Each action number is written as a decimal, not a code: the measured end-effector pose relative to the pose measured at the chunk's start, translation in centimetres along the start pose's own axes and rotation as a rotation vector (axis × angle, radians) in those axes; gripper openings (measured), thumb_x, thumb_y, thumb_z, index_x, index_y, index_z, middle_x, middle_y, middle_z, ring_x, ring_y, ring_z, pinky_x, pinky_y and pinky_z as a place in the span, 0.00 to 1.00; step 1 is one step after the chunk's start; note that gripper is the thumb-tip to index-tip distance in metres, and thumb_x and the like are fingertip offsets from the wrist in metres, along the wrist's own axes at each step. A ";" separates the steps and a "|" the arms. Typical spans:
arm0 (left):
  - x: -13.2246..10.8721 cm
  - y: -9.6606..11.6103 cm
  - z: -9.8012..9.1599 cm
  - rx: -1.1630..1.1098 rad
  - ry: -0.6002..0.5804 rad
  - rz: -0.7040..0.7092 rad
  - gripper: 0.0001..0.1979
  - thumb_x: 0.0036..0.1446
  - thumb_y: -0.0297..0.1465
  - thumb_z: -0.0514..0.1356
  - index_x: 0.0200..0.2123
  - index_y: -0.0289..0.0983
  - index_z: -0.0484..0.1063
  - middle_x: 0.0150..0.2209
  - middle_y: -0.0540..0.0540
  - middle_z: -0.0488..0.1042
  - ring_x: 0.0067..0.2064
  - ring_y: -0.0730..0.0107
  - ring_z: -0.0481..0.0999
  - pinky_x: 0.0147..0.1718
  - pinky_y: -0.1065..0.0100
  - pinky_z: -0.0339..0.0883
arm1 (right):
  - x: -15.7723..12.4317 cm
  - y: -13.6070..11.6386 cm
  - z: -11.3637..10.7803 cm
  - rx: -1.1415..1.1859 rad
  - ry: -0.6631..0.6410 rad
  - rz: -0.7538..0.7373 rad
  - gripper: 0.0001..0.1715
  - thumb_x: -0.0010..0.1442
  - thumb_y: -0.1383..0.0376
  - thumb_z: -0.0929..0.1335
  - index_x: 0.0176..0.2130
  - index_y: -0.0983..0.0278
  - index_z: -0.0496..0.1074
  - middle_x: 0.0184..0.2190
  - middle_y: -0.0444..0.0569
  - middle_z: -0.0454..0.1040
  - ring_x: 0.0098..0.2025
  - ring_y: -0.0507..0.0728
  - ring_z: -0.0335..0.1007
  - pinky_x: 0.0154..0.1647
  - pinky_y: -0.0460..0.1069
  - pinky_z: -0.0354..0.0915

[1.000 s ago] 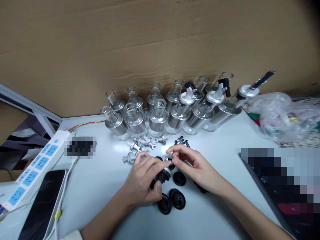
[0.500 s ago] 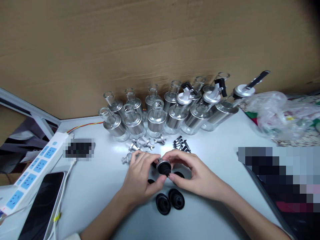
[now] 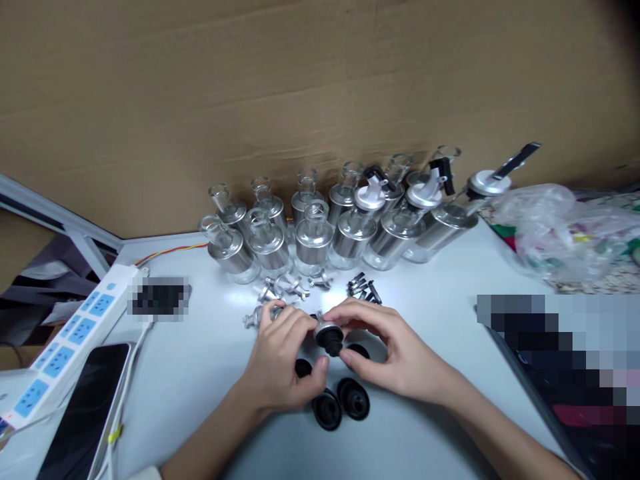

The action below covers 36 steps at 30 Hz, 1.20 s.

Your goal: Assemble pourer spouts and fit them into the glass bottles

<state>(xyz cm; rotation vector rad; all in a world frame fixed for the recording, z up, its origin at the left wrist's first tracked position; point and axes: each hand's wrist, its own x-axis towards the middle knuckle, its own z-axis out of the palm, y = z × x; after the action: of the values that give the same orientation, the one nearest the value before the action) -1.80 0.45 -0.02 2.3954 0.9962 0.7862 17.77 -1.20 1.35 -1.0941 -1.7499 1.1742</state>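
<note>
A bottle pourer with a silver cap and a black ribbed stopper (image 3: pixel 331 340) is gripped between the thumb and fingers of my right hand (image 3: pixel 387 350), stopper end facing me. My left hand (image 3: pixel 283 360) is at its left side, thumb apart from the stopper and index fingertip close to the silver rim; whether it touches is unclear. Below lie two black rubber stoppers (image 3: pixel 327 408), with others partly hidden by my hands. Silver pourer tops (image 3: pixel 290 285) lie beyond my left hand. Small black levers (image 3: pixel 369 291) lie in a pile beyond my right hand.
Two rows of glass bottles with metal bands (image 3: pixel 313 248) stand along the cardboard wall (image 3: pixel 300 87); three carry pourers. To the left are a power strip (image 3: pixel 65 347), a phone (image 3: pixel 85 407) and cables. A plastic bag (image 3: pixel 560 220) and a blurred dark object (image 3: pixel 540 373) lie right.
My left thumb has come away from the black stopper and moved slightly down. The pourer has tipped a little, still held in my right hand.
</note>
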 end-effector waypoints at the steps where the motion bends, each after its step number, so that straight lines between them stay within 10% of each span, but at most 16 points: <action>1: 0.0 0.0 0.0 -0.001 -0.001 -0.002 0.07 0.54 0.33 0.50 0.35 0.37 0.63 0.30 0.49 0.70 0.32 0.67 0.69 0.47 0.55 0.53 | 0.0 -0.1 0.0 -0.008 -0.007 -0.010 0.18 0.51 0.72 0.67 0.44 0.65 0.71 0.38 0.51 0.74 0.38 0.53 0.73 0.39 0.48 0.71; 36: 0.1 0.3 0.2 0.090 0.041 0.000 0.05 0.49 0.32 0.52 0.29 0.38 0.62 0.24 0.52 0.66 0.28 0.70 0.66 0.47 0.56 0.56 | 0.1 0.4 0.5 -0.144 -0.001 -0.076 0.17 0.47 0.73 0.67 0.40 0.63 0.68 0.30 0.44 0.68 0.32 0.52 0.66 0.32 0.47 0.65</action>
<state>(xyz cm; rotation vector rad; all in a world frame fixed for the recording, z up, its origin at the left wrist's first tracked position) -1.50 0.31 0.01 2.4641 1.0688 0.8098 17.40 -1.17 0.82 -1.1004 -1.8832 1.0157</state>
